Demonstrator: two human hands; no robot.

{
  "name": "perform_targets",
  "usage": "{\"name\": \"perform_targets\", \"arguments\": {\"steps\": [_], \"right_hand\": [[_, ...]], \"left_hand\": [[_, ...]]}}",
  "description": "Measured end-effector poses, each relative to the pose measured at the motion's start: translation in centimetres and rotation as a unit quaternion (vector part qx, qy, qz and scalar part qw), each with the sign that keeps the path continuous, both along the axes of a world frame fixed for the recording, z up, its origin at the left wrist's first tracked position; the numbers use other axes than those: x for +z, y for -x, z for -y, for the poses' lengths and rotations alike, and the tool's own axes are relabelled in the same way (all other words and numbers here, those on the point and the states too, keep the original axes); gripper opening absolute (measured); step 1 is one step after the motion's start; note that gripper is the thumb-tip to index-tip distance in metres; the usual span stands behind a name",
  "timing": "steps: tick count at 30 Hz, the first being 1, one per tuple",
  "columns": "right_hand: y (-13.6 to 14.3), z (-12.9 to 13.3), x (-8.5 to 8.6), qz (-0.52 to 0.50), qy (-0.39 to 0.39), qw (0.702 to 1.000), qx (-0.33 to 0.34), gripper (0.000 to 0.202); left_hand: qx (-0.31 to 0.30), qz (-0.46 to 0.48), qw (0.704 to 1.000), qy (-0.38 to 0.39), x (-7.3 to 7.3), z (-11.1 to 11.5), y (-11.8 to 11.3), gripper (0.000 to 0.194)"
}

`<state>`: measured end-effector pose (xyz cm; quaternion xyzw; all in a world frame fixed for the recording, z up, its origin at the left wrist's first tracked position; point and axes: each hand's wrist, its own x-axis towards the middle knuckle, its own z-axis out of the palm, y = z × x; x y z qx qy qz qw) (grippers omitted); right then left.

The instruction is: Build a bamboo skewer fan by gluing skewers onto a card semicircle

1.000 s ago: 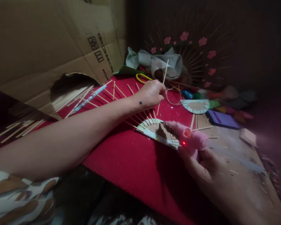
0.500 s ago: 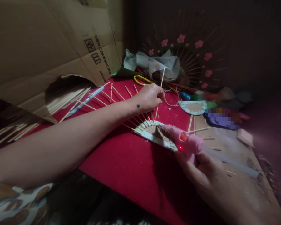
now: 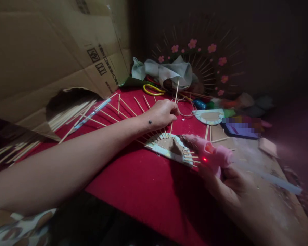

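Note:
Between the fingertips of my left hand (image 3: 163, 113) is a thin wooden stick (image 3: 177, 91), held nearly upright. Its lower end meets the curved edge of a half-round cardboard piece (image 3: 164, 146) with a pale patterned rim. Several sticks fan out from that edge, some passing behind my left wrist. My right hand (image 3: 228, 188) is wrapped round a pink hot glue gun (image 3: 215, 155) with a red light lit. The gun's nozzle is over the right part of the rim, and a long clear glue stick (image 3: 282, 182) juts from its back.
A large cardboard box (image 3: 66, 44) with a torn opening stands at left, loose sticks (image 3: 69, 111) beside it. Yellow-handled scissors (image 3: 152, 90), another half-round piece (image 3: 209, 117) and a phone (image 3: 242, 130) lie farther back. A flower-trimmed stick fan (image 3: 205, 68) stands behind.
The glue gun has moved slightly right, uncovering sticks at the rim's right end. My left hand has lowered a little with the stick. The view has shifted slightly.

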<state>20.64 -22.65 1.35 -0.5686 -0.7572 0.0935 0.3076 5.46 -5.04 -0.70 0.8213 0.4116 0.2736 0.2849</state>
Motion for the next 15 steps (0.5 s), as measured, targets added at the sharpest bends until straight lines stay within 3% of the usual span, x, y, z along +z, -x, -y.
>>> {"name": "perform_targets", "arguments": {"steps": [9, 15], "right_hand": [[-0.70, 0.26, 0.03, -0.018, -0.016, 0.999, 0.022, 0.039], [-1.00, 0.31, -0.35, -0.033, 0.013, 0.999, 0.032, 0.042]], "left_hand": [[0.021, -0.056, 0.998, 0.005, -0.41, -0.07, -0.32, 0.018], [0.021, -0.073, 0.997, 0.016, -0.38, -0.04, -0.28, 0.021]]}}
